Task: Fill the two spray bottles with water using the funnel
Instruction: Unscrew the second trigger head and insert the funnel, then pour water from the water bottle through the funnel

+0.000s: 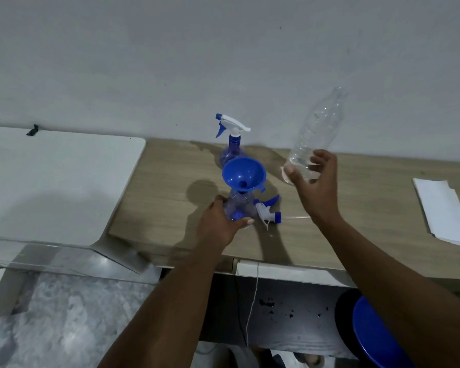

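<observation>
A blue funnel (243, 176) sits in the neck of an uncapped blue spray bottle (238, 207) near the wooden table's front. My left hand (221, 221) grips that bottle's base. Its white and blue spray head (267, 211) lies on the table just to the right, tube trailing. My right hand (312, 179) holds the bottom of a clear plastic water bottle (315, 131), tilted with its open neck up and to the right; a little water sits at its base. A second spray bottle (230, 140) stands capped behind the funnel, by the wall.
The wooden table (356, 221) meets a white wall behind. A white surface (53, 181) adjoins on the left. Folded white paper (444, 211) lies at the table's right. A blue stool (377, 338) stands below right, and a thin cord hangs from the table edge.
</observation>
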`<state>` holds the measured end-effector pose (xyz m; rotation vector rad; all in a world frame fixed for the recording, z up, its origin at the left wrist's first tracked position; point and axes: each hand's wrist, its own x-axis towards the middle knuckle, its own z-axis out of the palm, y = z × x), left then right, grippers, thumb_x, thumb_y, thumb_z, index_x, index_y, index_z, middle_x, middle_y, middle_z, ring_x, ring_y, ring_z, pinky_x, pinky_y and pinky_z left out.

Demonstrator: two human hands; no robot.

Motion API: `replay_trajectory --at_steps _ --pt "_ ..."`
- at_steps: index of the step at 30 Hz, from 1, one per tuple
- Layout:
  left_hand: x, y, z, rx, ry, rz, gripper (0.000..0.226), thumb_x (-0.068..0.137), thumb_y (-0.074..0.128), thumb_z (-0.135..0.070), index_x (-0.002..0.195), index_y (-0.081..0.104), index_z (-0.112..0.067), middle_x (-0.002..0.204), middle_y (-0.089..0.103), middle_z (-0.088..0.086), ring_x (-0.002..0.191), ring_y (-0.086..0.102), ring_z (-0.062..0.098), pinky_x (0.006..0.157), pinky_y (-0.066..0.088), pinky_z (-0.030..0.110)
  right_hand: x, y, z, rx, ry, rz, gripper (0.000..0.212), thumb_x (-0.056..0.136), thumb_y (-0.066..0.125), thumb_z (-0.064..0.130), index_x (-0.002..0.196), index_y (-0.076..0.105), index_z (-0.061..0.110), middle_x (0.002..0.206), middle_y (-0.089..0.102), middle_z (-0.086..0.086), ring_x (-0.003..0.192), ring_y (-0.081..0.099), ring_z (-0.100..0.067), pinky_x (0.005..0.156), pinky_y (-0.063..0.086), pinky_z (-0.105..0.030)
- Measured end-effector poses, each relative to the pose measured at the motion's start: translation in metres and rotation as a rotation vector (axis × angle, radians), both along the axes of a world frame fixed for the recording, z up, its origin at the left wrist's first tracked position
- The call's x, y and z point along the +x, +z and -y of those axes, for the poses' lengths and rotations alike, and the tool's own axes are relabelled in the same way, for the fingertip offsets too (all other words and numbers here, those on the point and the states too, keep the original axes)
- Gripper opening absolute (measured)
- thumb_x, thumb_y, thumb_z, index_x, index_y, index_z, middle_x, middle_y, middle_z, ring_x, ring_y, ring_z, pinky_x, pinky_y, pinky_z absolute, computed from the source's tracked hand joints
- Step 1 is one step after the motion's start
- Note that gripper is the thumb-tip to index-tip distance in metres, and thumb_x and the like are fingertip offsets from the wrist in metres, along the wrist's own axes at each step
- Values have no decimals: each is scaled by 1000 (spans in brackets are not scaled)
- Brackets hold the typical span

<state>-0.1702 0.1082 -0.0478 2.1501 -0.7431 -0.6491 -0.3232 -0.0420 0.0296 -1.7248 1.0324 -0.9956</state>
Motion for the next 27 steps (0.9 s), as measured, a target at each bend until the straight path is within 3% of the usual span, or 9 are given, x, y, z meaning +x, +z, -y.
replay_trajectory --at_steps 3,6,8,11,14,18,23,27 --pt "0 -1 5 -28 14 -32 74 56 90 -52 116 54 -27 109 65 -12 94 64 10 82 53 32 5 -10 34 106 -325 40 106 55 75 82 135 40 23 136 42 -3 123 48 -19 106 46 -43" --pt "0 -4 7 -29 32 -40 75 54 91 -53 115 54 -28 108 65 -13 94 65 10 82 54 33 16 -13 69 194 -297 -21 123 51 82 76 148 28 24 152 33 -5 140 36 -22 116 36 -45" --pt "0 -4 8 -24 37 -31 74 55 91 -52 115 54 -28 107 65 -14 92 64 8 78 50 28 26 -13 88 176 -225 -28 126 50 88 68 150 25 24 153 35 -3 141 37 -21 116 36 -42" --pt "0 -3 8 -15 23 -34 73 58 90 -51 116 53 -28 108 64 -15 92 63 7 77 46 25 37 -10 105 139 -177 -31 109 56 91 55 143 34 25 137 52 -2 125 51 -16 109 43 -36" --pt "1 -2 7 -7 18 -22 75 57 90 -54 118 53 -28 109 64 -14 93 64 7 81 50 28 39 -6 109 47 -198 -93 85 59 90 53 126 48 20 112 62 -1 108 63 -18 99 52 -41" --pt "1 2 7 -4 7 -27 75 57 91 -51 117 52 -27 108 63 -14 94 63 9 79 46 25 30 4 105 -59 -14 -225 77 60 90 55 117 53 21 102 65 3 96 68 -18 89 56 -40" --pt "-1 5 5 -11 -2 -32 70 59 91 -48 113 51 -27 106 61 -15 93 61 9 75 43 22 14 45 101 -131 311 -421 73 58 94 48 115 54 22 96 69 -2 90 68 -15 75 51 -25" --pt "-1 8 5 -13 -13 -33 68 63 91 -45 115 53 -24 107 61 -14 90 59 8 66 38 16 3 70 93 -178 525 -640 74 56 94 47 115 55 26 98 69 -3 93 68 -19 85 56 -37"
